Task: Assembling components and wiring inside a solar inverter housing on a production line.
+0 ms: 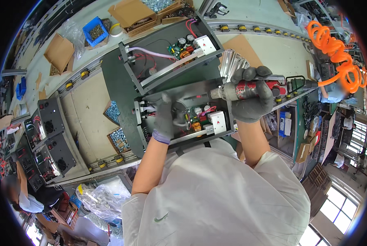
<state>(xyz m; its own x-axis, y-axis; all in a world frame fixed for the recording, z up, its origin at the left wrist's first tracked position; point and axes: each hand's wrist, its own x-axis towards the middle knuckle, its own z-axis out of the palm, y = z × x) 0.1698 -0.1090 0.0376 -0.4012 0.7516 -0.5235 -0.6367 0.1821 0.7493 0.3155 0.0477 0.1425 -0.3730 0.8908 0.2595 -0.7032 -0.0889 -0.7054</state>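
Note:
My gloved right hand (252, 96) is wrapped round a red and grey power screwdriver (240, 90). Its bit points left, above the far part of the nearer open black metal case (171, 141). Over the left part of that case is my gloved left hand (163, 117), its fingers smeared by motion, so whether they grip anything is unclear. Inside the case are a circuit board (197, 119) with coils and capacitors, wires, and a white socket plate (218, 122) at the right end. A second open case (150, 84) with similar parts lies just beyond, on the same dark green board (113, 74).
An orange coiled hose (331, 49) hangs at right. Small boxes of screws (120, 139) lie left of the cases; a blue bin (95, 31) and cardboard boxes (136, 14) stand behind. More black cases (60, 151) sit at left, near another person (27, 201). Roller rails (249, 28) cross the bench.

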